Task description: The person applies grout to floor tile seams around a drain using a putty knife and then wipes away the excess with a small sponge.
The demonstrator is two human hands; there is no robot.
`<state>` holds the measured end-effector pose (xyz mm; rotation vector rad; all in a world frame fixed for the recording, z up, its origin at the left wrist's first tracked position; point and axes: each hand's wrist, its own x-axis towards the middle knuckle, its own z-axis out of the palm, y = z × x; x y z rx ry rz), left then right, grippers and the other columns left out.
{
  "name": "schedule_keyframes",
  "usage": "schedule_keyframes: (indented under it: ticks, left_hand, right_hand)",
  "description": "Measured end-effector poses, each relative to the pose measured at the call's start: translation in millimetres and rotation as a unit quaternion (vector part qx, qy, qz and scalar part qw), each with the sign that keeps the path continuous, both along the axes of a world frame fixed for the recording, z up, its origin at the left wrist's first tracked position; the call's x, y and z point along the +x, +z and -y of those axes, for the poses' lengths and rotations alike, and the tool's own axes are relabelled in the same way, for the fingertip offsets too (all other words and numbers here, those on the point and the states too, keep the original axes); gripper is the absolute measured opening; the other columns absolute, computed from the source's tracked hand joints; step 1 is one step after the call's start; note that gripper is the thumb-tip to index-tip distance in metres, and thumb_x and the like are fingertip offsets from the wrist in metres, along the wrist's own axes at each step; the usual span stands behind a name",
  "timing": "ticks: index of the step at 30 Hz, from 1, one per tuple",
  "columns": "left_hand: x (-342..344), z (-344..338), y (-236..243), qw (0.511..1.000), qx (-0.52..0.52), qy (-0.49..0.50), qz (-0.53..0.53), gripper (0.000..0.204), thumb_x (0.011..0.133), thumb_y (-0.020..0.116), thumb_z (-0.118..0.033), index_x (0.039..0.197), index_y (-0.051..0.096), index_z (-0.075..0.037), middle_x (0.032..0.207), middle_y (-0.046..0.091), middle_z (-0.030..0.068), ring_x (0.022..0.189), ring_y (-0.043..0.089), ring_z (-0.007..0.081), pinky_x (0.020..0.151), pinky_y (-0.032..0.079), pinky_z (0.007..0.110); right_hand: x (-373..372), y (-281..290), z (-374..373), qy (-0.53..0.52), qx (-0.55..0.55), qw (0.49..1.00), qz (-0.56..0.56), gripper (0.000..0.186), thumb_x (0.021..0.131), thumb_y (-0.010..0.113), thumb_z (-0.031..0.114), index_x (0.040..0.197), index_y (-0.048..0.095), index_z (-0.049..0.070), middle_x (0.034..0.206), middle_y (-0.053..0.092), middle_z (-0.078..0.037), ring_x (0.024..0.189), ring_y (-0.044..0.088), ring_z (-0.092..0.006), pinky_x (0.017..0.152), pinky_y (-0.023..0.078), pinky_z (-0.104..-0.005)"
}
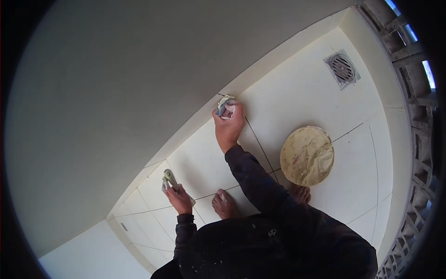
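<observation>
Room: grey wall (116, 102) with a pale tile skirting (274, 56) along its foot; openwork blocks (416, 83) border the far right.
Floor: white tiles (195, 149) with dark joints; a square drain grate (342, 69) sits toward the upper right.
Right hand (228, 124): fingers curled closed around a blue-grey pad (222, 108) smeared with cream paste, held at the skirting beside a short dark joint; whether it touches, I cannot tell.
Left hand (178, 197): fingers wrapped about a slim greenish-grey object (170, 176), near the skirting and lower left of the other hand; its exact kind is unclear.
Paste: round cream mass (306, 156), lumpy and creased on top, right of the right forearm.
Feet: bare left foot (225, 204) between the forearms; bare right foot (302, 194) partly hidden behind the round cream mass.
</observation>
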<state>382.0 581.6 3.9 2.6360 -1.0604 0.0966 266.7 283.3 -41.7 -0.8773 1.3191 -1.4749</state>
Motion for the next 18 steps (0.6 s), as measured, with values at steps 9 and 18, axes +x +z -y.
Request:
schedule_keyframes:
  ticks: [9, 18]
  left_hand:
    - [29.9, -2.8, -6.1, 0.993, 0.061, -0.081, -0.06, 0.042, 0.093, 0.063, -0.007, 0.129, 0.048, 0.009, 0.116, 0.058, 0.0332, 0.098, 0.063, 0.0525, 0.083, 0.053, 0.055]
    - [7.2, 48.0, -8.5, 0.918, 0.077, -0.348, -0.177, 0.038, 0.082, 0.059, -0.003, 0.118, 0.052, 0.009, 0.122, 0.052, 0.0356, 0.103, 0.057, 0.0549, 0.084, 0.052, 0.055]
  right_hand:
    - [-25.7, -6.8, -35.2, 0.126, -0.003, 0.988, -0.086, 0.027, 0.076, 0.077, 0.001, 0.091, 0.055, 0.002, 0.08, 0.06, -0.01, 0.066, 0.062, -0.0241, 0.059, 0.05, -0.0402]
    - [-31.8, 21.9, -33.3, 0.123, -0.054, 0.977, -0.166, 0.024, 0.076, 0.077, 0.006, 0.092, 0.059, 0.003, 0.077, 0.063, -0.012, 0.065, 0.06, -0.0314, 0.065, 0.052, -0.0388]
